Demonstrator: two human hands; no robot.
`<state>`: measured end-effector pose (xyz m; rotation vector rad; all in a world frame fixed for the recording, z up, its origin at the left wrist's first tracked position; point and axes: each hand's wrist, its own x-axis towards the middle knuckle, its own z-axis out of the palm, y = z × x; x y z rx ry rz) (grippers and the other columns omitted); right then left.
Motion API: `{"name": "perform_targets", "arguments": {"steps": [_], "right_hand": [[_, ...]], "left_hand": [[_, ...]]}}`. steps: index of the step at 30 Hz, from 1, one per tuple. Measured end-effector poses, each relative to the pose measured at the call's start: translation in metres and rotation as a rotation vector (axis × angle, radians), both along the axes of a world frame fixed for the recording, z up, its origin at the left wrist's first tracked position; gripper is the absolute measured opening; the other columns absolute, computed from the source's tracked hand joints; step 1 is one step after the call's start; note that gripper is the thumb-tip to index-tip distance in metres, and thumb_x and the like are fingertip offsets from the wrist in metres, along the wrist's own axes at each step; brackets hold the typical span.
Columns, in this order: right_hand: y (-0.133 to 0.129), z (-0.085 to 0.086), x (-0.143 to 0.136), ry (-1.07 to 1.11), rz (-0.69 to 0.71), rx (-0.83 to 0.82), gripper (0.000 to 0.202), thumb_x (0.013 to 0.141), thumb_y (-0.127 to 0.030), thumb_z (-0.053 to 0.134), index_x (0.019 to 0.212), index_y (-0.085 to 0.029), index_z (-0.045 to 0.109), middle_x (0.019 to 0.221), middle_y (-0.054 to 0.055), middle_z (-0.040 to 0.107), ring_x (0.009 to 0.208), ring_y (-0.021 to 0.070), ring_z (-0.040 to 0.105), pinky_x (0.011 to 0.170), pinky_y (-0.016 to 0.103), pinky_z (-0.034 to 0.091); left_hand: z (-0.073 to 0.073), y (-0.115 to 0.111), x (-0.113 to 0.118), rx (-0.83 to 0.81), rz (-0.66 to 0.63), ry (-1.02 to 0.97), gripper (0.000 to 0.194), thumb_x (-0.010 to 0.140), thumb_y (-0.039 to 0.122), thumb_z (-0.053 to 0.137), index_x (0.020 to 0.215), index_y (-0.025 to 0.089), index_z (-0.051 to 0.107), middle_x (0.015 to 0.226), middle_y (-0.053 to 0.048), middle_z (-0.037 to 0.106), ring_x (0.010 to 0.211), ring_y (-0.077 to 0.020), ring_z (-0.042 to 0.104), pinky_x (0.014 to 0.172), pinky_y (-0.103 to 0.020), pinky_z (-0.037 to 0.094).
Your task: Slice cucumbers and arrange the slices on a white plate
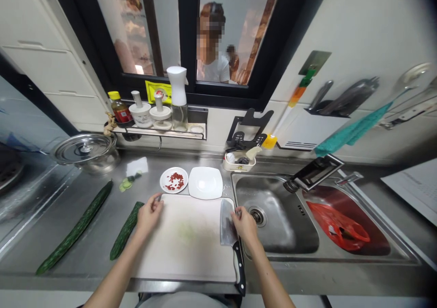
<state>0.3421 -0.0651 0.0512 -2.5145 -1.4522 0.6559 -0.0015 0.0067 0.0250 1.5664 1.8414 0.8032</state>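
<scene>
A white cutting board [201, 260] lies at the counter's front edge, with a faint green stain in its middle. My left hand [149, 214] is closed around the board's far left corner. At the right edge, my right hand [246, 226] pinches the board beside the blade of a kitchen knife [228, 224]. That knife rests along the board's right side, its black handle towards me. A cut piece of cucumber [125, 230] lies by my left forearm, and a long whole cucumber [77, 226] is farther left. Beyond the board stand a plate of chopped red bits [167, 185] and a bare white plate [205, 183].
A double sink [278, 221] adjoins the board on the right, with a red plastic bag [336, 224] in its far basin. Cucumber slices [126, 185] and a lidded pot [85, 151] are at the back left. A seasoning rack [164, 133] hangs below the window, which reflects a person.
</scene>
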Motion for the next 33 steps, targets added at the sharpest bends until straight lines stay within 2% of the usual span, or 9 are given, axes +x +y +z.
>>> {"name": "perform_targets", "arguments": {"steps": [6, 11, 16, 21, 28, 33], "right_hand": [[-0.049, 0.001, 0.007, -0.038, 0.008, -0.207, 0.029, 0.083, -0.046, 0.053, 0.097, -0.022, 0.056, 0.087, 0.005, 0.069, 0.082, 0.0195, 0.065, 0.061, 0.024, 0.036], [-0.067, -0.005, 0.003, -0.026, 0.021, -0.264, 0.027, 0.082, -0.048, 0.054, 0.088, -0.023, 0.055, 0.084, 0.005, 0.069, 0.083, 0.0208, 0.064, 0.059, 0.025, 0.033], [-0.068, -0.006, -0.002, 0.006, 0.029, -0.249, 0.026, 0.082, -0.048, 0.054, 0.082, -0.022, 0.055, 0.083, 0.004, 0.069, 0.080, 0.0205, 0.064, 0.057, 0.025, 0.030], [-0.070, -0.006, -0.003, 0.029, 0.041, -0.229, 0.029, 0.073, -0.048, 0.065, 0.083, -0.022, 0.056, 0.082, 0.003, 0.069, 0.079, 0.0197, 0.064, 0.055, 0.024, 0.030], [-0.069, -0.006, -0.006, -0.014, 0.038, -0.253, 0.031, 0.071, -0.050, 0.065, 0.082, -0.021, 0.061, 0.088, 0.006, 0.071, 0.086, 0.0231, 0.066, 0.058, 0.025, 0.034], [-0.067, -0.003, -0.009, -0.012, 0.018, -0.258, 0.027, 0.070, -0.045, 0.064, 0.081, -0.021, 0.063, 0.083, 0.007, 0.071, 0.083, 0.0234, 0.066, 0.058, 0.025, 0.035]], "left_hand": [[-0.017, -0.008, -0.069, 0.048, 0.000, 0.383, 0.046, 0.085, 0.044, 0.041, 0.116, 0.017, 0.062, 0.108, -0.010, 0.065, 0.101, -0.0262, 0.058, 0.091, -0.036, 0.043], [-0.035, -0.017, -0.100, -0.052, 0.024, 0.501, 0.052, 0.082, 0.050, 0.045, 0.123, 0.019, 0.057, 0.117, -0.012, 0.060, 0.109, -0.0303, 0.055, 0.093, -0.040, 0.042], [-0.044, -0.026, -0.107, -0.148, 0.002, 0.514, 0.062, 0.080, 0.057, 0.046, 0.129, 0.019, 0.050, 0.120, -0.014, 0.059, 0.110, -0.0313, 0.056, 0.089, -0.040, 0.045], [-0.048, -0.032, -0.111, -0.188, -0.013, 0.511, 0.064, 0.080, 0.056, 0.047, 0.130, 0.017, 0.047, 0.119, -0.015, 0.060, 0.111, -0.0310, 0.057, 0.087, -0.039, 0.046], [-0.041, -0.035, -0.111, -0.210, -0.042, 0.450, 0.059, 0.079, 0.053, 0.051, 0.126, 0.016, 0.049, 0.117, -0.014, 0.063, 0.106, -0.0288, 0.061, 0.083, -0.035, 0.047], [-0.035, -0.034, -0.111, -0.226, -0.026, 0.427, 0.052, 0.079, 0.049, 0.053, 0.121, 0.020, 0.054, 0.113, -0.011, 0.067, 0.103, -0.0286, 0.063, 0.080, -0.034, 0.047]]}}
